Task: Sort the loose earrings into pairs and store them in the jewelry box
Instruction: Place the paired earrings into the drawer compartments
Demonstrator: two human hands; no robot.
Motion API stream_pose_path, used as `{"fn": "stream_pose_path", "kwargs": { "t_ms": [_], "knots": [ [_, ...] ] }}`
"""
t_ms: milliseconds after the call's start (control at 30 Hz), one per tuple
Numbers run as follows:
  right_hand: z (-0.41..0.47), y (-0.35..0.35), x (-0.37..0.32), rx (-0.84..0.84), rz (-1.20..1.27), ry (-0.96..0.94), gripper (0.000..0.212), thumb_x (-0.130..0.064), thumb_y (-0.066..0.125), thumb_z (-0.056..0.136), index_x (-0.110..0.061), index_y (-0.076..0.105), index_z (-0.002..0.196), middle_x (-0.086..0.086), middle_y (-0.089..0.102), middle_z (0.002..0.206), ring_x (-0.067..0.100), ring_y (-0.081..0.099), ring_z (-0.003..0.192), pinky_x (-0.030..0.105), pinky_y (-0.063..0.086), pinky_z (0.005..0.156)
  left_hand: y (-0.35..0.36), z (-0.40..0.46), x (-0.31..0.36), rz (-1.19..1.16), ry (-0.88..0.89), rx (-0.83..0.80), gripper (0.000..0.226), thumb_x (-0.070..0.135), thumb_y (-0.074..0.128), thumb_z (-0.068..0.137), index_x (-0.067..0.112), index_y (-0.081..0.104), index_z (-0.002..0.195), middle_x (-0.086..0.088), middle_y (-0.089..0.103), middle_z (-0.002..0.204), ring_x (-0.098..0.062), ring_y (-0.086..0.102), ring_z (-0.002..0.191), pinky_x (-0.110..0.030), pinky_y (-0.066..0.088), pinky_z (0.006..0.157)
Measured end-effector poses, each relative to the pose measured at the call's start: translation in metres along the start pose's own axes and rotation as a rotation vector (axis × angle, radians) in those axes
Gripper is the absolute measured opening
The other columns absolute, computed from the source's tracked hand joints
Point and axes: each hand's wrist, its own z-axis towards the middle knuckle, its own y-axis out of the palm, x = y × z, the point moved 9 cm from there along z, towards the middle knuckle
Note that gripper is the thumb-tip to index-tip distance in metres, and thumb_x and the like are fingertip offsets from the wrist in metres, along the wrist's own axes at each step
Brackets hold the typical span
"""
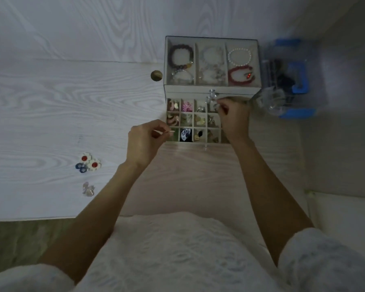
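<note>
Pale wood-grain worktop [51,106] is carrying everything, w/ a round brass-coloured disc [156,75] sitting just at 9 o'clock of the jewelry box [211,89]. At 3 o'clock of the box a clear organiser w/ blue parts [291,81] is standing close, blurred, contents not readable. A clear knob [212,94] is sticking up from the box front, right by the right hand.

The box is sitting at about 1 o'clock from the worktop's middle. Its upper tier is showing three sections under a clear lid: a dark purple bead bracelet [181,56] at left, pale bracelets in the middle, a white pearl bracelet [239,56] over a red one [239,75] at right. Below, the gridded drawer [193,121] is pulled open toward the person, small cells holding mixed earrings: pink, gold, black-and-white.

Right hand [233,119] is hovering over the drawer's 2 o'clock corner, fingers pinched narrow on smth tiny; can't tell what. Left hand [144,140] is at the drawer's 8 o'clock corner, thumb and forefinger pinched on a thin pale item, too small to identify.

Loose earrings are lying well apart at 8 o'clock of the box: white flower pair w/ red centres [90,162], blue pair [81,167] touching them, clear pair [88,189] just nearer the person.
</note>
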Motion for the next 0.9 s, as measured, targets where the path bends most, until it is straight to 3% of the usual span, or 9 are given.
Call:
{"fn": "stream_pose_path", "kwargs": {
  "t_ms": [100, 267, 333, 400, 500, 633, 800, 900],
  "knots": [
    [-0.024, -0.019, 0.018, 0.056, -0.064, 0.024, 0.018, -0.004, 0.055, 0.087, -0.002, 0.067, 0.100, 0.019, 0.066, 0.096, 0.032, 0.060, 0.086, 0.034, 0.046, 0.073, 0.028, 0.016, 0.042, 0.052, 0.183, -0.057, 0.007, 0.019, 0.074, 0.077, 0.017, 0.072, 0.083, 0.003, 0.072, 0.077, -0.008, 0.065, 0.069, -0.018, 0.051, 0.070],
    [-0.081, -0.031, 0.048, 0.048, -0.249, 0.095, 0.026, -0.014, 0.056, 0.085, -0.004, 0.063, 0.108, 0.018, 0.061, 0.115, 0.037, 0.051, 0.108, 0.042, 0.042, 0.091, 0.102, 0.048, 0.095, 0.279, 0.473, -0.178, 0.009, 0.016, 0.064, 0.079, 0.009, 0.069, 0.083, -0.011, 0.071, 0.077, -0.027, 0.066, 0.065, -0.037, 0.055, 0.057],
    [-0.096, -0.030, 0.058, 0.019, -0.233, 0.149, 0.033, -0.015, 0.056, 0.084, -0.002, 0.060, 0.114, 0.020, 0.057, 0.121, 0.038, 0.049, 0.113, 0.045, 0.040, 0.094, 0.126, 0.058, 0.109, 0.378, 0.542, -0.155, 0.006, 0.011, 0.064, 0.076, 0.006, 0.068, 0.077, -0.013, 0.068, 0.072, -0.030, 0.065, 0.059, -0.033, 0.050, 0.049],
    [-0.103, -0.028, 0.062, -0.015, -0.210, 0.173, 0.037, -0.016, 0.054, 0.082, -0.002, 0.059, 0.116, 0.021, 0.057, 0.122, 0.039, 0.049, 0.113, 0.046, 0.040, 0.095, 0.141, 0.066, 0.117, 0.436, 0.560, -0.131, 0.002, 0.007, 0.066, 0.074, 0.007, 0.068, 0.074, -0.012, 0.069, 0.071, -0.029, 0.064, 0.056, -0.028, 0.046, 0.047],
    [-0.104, -0.026, 0.060, -0.044, -0.181, 0.171, 0.034, -0.013, 0.057, 0.080, -0.004, 0.060, 0.112, 0.021, 0.058, 0.118, 0.041, 0.050, 0.110, 0.046, 0.042, 0.093, 0.158, 0.080, 0.107, 0.547, 0.428, -0.156, 0.013, 0.008, 0.057, 0.084, 0.011, 0.069, 0.088, -0.009, 0.071, 0.083, -0.029, 0.065, 0.069, -0.032, 0.044, 0.054],
    [-0.100, -0.029, 0.062, -0.040, -0.180, 0.179, 0.029, -0.011, 0.058, 0.080, -0.004, 0.062, 0.108, 0.020, 0.060, 0.113, 0.040, 0.052, 0.107, 0.044, 0.042, 0.091, 0.160, 0.080, 0.111, 0.650, 0.393, -0.145, 0.020, 0.006, 0.059, 0.084, 0.019, 0.072, 0.093, -0.005, 0.071, 0.080, -0.027, 0.066, 0.067, -0.028, 0.038, 0.052],
    [-0.101, -0.028, 0.062, -0.052, -0.216, 0.173, 0.029, -0.009, 0.057, 0.081, -0.003, 0.061, 0.110, 0.021, 0.060, 0.114, 0.040, 0.051, 0.107, 0.044, 0.042, 0.092, 0.156, 0.067, 0.115, 0.529, 0.563, -0.135, 0.028, 0.001, 0.069, 0.072, 0.021, 0.074, 0.092, -0.005, 0.073, 0.086, -0.027, 0.069, 0.070, -0.030, 0.049, 0.049],
    [-0.105, -0.032, 0.058, -0.060, -0.224, 0.195, 0.032, -0.008, 0.059, 0.083, -0.003, 0.058, 0.115, 0.020, 0.058, 0.119, 0.039, 0.048, 0.112, 0.045, 0.040, 0.093, 0.144, 0.049, 0.118, 0.407, 0.693, -0.142, 0.022, 0.018, 0.052, 0.086, 0.017, 0.070, 0.100, -0.003, 0.072, 0.098, -0.026, 0.066, 0.089, -0.036, 0.057, 0.058]
  ]
}}
